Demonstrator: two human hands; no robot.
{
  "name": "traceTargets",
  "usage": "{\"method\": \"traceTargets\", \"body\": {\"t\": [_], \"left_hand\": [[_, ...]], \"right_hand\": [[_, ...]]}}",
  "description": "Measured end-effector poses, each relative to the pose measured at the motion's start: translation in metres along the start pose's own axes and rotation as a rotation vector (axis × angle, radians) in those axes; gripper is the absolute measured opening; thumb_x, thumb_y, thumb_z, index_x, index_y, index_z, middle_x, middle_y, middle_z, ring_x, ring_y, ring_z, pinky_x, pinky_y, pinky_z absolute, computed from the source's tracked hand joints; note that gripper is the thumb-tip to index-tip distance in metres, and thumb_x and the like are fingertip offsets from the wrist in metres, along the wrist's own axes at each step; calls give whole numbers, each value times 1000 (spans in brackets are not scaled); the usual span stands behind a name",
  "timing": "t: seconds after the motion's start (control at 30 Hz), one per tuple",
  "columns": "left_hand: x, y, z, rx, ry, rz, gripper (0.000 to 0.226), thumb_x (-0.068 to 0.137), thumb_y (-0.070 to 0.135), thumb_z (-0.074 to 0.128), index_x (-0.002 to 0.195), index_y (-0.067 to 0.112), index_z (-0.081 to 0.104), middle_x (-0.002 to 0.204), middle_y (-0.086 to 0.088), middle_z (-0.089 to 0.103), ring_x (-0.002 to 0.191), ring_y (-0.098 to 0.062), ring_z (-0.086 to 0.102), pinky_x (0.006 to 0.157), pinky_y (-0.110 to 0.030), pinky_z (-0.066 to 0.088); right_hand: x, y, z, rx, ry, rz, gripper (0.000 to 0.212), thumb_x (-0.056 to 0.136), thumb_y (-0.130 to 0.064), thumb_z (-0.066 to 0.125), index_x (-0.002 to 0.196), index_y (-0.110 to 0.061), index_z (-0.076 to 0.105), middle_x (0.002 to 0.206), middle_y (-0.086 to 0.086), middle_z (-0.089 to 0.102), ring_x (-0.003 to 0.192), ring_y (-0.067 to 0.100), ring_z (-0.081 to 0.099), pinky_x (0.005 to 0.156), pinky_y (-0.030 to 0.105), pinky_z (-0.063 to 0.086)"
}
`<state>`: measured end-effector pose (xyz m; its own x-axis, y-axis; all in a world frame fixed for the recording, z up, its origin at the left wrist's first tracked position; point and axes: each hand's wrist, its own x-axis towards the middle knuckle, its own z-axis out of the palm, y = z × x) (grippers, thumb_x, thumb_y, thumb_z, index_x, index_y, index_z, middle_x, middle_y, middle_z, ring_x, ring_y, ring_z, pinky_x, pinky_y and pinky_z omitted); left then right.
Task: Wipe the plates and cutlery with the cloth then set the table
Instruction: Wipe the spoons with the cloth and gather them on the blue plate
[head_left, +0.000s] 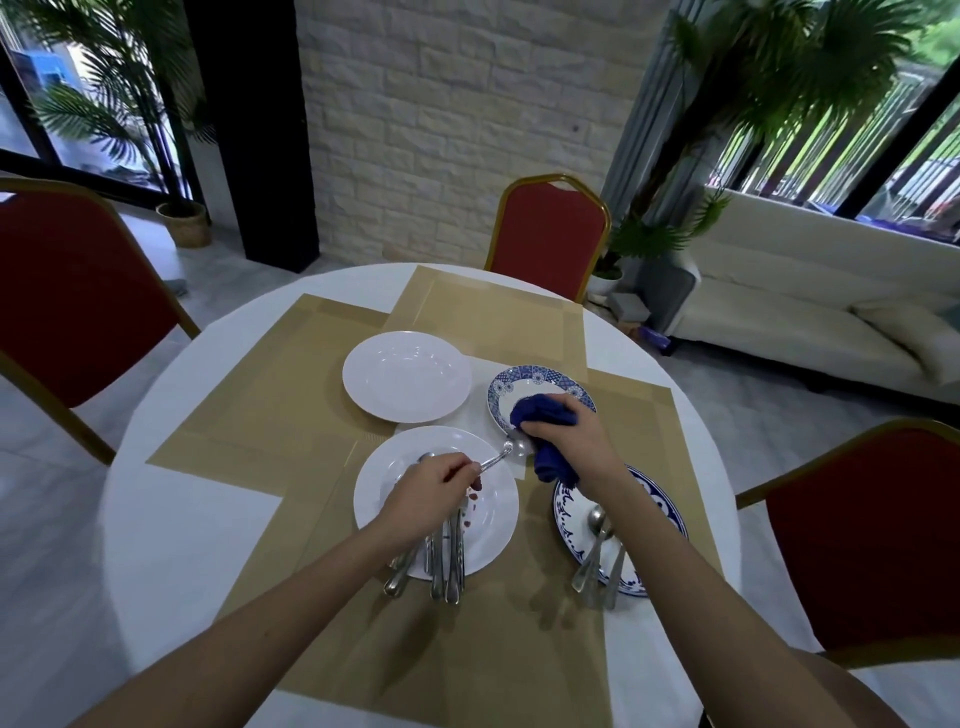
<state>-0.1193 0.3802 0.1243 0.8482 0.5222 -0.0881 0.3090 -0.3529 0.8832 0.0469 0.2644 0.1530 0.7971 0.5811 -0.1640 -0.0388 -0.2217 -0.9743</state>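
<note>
Her left hand (436, 480) pinches a spoon (506, 451) while the right hand (563, 441) grips the blue cloth (545, 415) round its bowl; a cutlery pile (441, 561) waits, table unset.

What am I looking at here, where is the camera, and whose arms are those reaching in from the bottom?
There is no machine here. The single picture comes from a wide-angle camera worn on a person's head, looking forward and down, so the arms are that person's own. They stand at a round white table with tan placemats and red chairs around it. The left hand holds a spoon by its handle, and the right hand rubs its bowl with a blue cloth. Four plates lie there: two white and two blue-patterned. The near white plate carries a pile of cutlery; the near blue-patterned plate carries a few more pieces.
</note>
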Motion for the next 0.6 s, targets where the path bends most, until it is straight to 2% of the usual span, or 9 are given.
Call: {"method": "traceTargets", "body": {"t": [0.07,0.13,0.2,0.23,0.3,0.4,0.5,0.6], "left_hand": [[6,3,-9,-169,104,-108,22,90,40,59,81,21,67,63,8,62,53,-2,54,52,-18,39],[10,8,-20,-523,142,-262,23,85,44,64,91,22,65,74,8,67,65,-10,58,53,-19,39],[12,13,-22,-799,43,-353,22,87,41,63,100,23,62,91,8,70,77,-12,59,61,-22,42],[12,15,-18,-866,-10,-357,18,90,38,60,102,24,63,97,8,69,81,-13,58,63,-23,42],[14,20,-7,-917,-41,-346,16,95,33,53,105,27,64,100,8,67,85,-13,56,63,-22,40],[21,22,3,-923,99,-347,19,99,26,46,98,24,65,91,3,62,84,-12,55,64,-21,40],[28,17,3,-802,159,-351,26,100,26,44,87,19,65,86,-1,61,80,-15,55,70,-26,43],[30,8,2,-597,133,-323,29,100,26,43,83,16,64,83,0,68,76,-18,57,68,-29,45]], "right_hand": [[-3,1,1,258,37,62,32,78,6,70,98,-19,62,96,14,67,78,27,64,58,31,50],[-6,4,5,431,137,81,35,79,8,68,97,-21,62,95,12,67,78,27,64,59,31,50],[-10,7,13,515,226,67,36,80,8,68,96,-23,61,95,9,67,76,26,64,60,32,50],[-14,8,19,524,250,62,36,80,7,68,97,-24,60,94,7,66,76,24,63,61,32,51],[-22,7,31,514,261,45,35,80,5,69,99,-22,59,93,3,65,76,21,63,61,30,52],[-33,12,41,364,221,-1,29,83,2,68,101,-18,58,90,-1,63,76,16,60,61,23,51],[-39,20,34,170,151,-39,23,85,-5,69,102,-17,60,92,-3,64,81,17,61,71,28,50],[-39,20,24,151,179,-28,13,88,-14,67,98,-21,63,91,0,67,74,19,64,67,29,52]]}}
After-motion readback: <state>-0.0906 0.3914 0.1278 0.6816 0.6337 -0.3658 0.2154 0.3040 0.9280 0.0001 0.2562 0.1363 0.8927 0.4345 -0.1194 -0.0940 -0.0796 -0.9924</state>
